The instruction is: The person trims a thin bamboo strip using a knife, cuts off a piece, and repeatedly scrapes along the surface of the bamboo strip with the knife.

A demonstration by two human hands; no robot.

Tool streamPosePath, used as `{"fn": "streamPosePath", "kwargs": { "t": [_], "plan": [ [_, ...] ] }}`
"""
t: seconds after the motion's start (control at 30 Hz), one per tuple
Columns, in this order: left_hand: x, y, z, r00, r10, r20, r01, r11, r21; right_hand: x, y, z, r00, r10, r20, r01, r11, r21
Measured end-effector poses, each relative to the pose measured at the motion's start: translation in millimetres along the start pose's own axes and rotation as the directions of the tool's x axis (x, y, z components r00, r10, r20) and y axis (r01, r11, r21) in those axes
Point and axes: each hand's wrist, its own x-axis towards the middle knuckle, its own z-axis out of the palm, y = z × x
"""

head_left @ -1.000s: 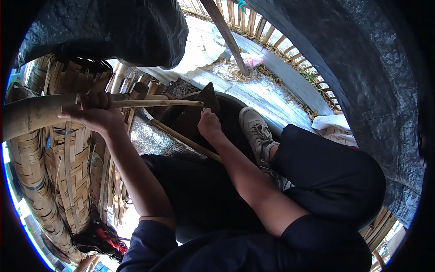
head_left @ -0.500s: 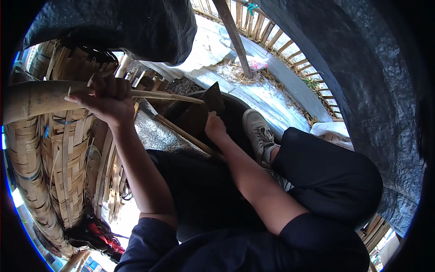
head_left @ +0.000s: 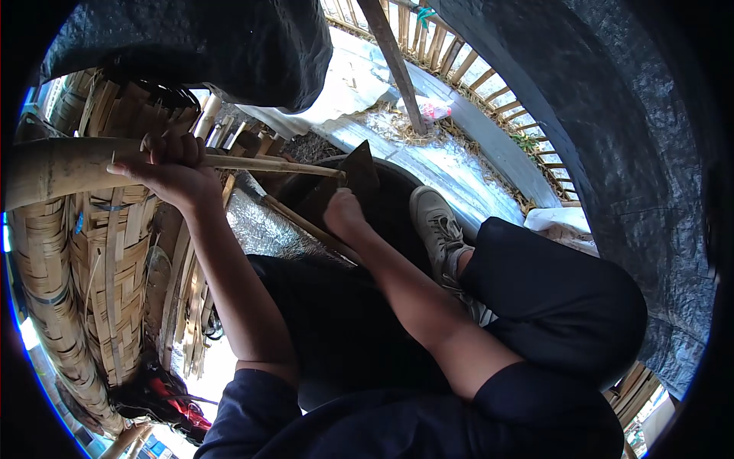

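My left hand [head_left: 177, 164] is closed around a thin bamboo strip [head_left: 267, 165] at the left, beside a thick bamboo pole [head_left: 76, 164]. The strip runs right to a dark broad-bladed knife [head_left: 359, 170], whose blade touches its far end. My right hand [head_left: 345, 214] is closed on the knife's handle, which is mostly hidden in the fist. Below the strip, a second bamboo stick [head_left: 306, 226] slants across a dark round tub [head_left: 399, 200].
Woven bamboo baskets [head_left: 115, 283] stand at the left. Black sheeting hangs at the top [head_left: 206, 46] and right [head_left: 612, 153]. A wooden post [head_left: 394, 61] rises beyond the tub, before a bamboo slat fence [head_left: 482, 76]. My shoe [head_left: 436, 226] is beside the tub.
My left hand has moved slightly left with the strip. My right hand has shifted left and a little down, and the knife blade has turned slightly.
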Motion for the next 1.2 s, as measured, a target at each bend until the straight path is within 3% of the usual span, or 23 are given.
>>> {"fn": "streamPosePath", "kwargs": {
  "t": [0.07,0.17,0.3,0.37,0.4,0.43,0.5,0.53,0.6,0.67,0.73,0.77,0.83,0.87,1.03,1.1,1.17,1.2],
  "plan": [
    [-1.2,-1.6,2.1,1.000,0.016,0.007,-0.015,0.999,-0.034,1.5,-13.1,13.0,0.995,-0.089,0.032,0.088,0.995,0.047],
    [-2.3,-1.8,1.4,0.999,0.037,-0.021,-0.036,0.999,0.041,-13.5,8.9,2.1,0.997,0.073,0.022,-0.075,0.993,0.088],
    [-1.9,-3.2,1.7,0.995,0.062,-0.083,-0.050,0.990,0.133,1.8,-2.5,-0.4,0.998,0.056,0.012,-0.057,0.990,0.129],
    [-0.8,-5.0,0.7,0.967,0.121,-0.223,-0.082,0.981,0.174,-0.8,-42.9,-33.0,0.912,-0.350,0.216,0.358,0.934,-0.001],
    [-0.3,-5.9,-3.3,0.967,0.122,-0.226,-0.081,0.980,0.183,-5.3,-53.3,-36.2,0.914,-0.383,0.133,0.383,0.923,0.025],
    [1.6,-6.9,-7.9,0.963,0.130,-0.236,-0.088,0.979,0.182,-2.9,-36.3,-19.8,0.914,-0.381,0.137,0.381,0.924,0.032],
    [4.2,-7.4,-9.6,0.960,0.145,-0.241,-0.105,0.980,0.171,8.2,16.9,14.0,0.998,-0.039,-0.043,0.045,0.986,0.157],
    [3.5,-6.9,-9.6,0.956,0.127,-0.263,-0.089,0.984,0.153,-0.5,22.3,-8.1,0.999,0.035,0.035,-0.036,0.999,0.032],
    [3.8,-5.1,-4.2,0.940,0.103,-0.324,-0.058,0.988,0.143,5.1,13.2,-7.3,0.998,0.055,0.020,-0.056,0.997,0.044],
    [4.9,-5.3,-5.6,0.952,0.097,-0.292,-0.062,0.990,0.126,7.5,-0.3,1.1,0.997,0.080,0.022,-0.081,0.996,0.040],
    [5.2,-7.5,-9.5,0.958,0.089,-0.272,-0.063,0.992,0.105,1.5,-31.4,-6.0,0.985,-0.113,0.127,0.109,0.993,0.038],
    [6.9,-8.3,-11.9,0.962,0.086,-0.260,-0.063,0.993,0.095,-0.6,-26.4,-3.2,0.985,-0.110,0.132,0.106,0.994,0.037],
    [6.7,-6.8,-12.0,0.964,0.086,-0.250,-0.068,0.994,0.081,3.0,1.3,15.7,0.996,-0.084,-0.005,0.084,0.995,0.050],
    [4.7,-5.4,-10.0,0.959,0.087,-0.272,-0.064,0.994,0.092,0.5,22.8,11.2,0.994,0.105,0.012,-0.106,0.994,0.040],
    [5.9,-5.5,-10.6,0.944,0.086,-0.318,-0.060,0.994,0.092,6.7,42.8,15.3,0.998,0.058,0.023,-0.056,0.995,-0.081],
    [8.7,-6.3,-13.6,0.977,0.070,-0.203,-0.057,0.996,0.066,14.4,32.1,7.2,0.998,0.063,0.003,-0.062,0.994,-0.087],
    [9.9,-6.9,-20.7,0.980,0.067,-0.190,-0.064,0.998,0.024,16.4,11.9,-25.1,0.946,0.033,0.323,0.024,0.985,-0.172],
    [8.3,-5.7,-19.2,0.990,0.046,-0.133,-0.051,0.998,-0.038,15.1,4.2,-40.6,0.945,0.034,0.327,0.026,0.984,-0.178]
  ]
}}
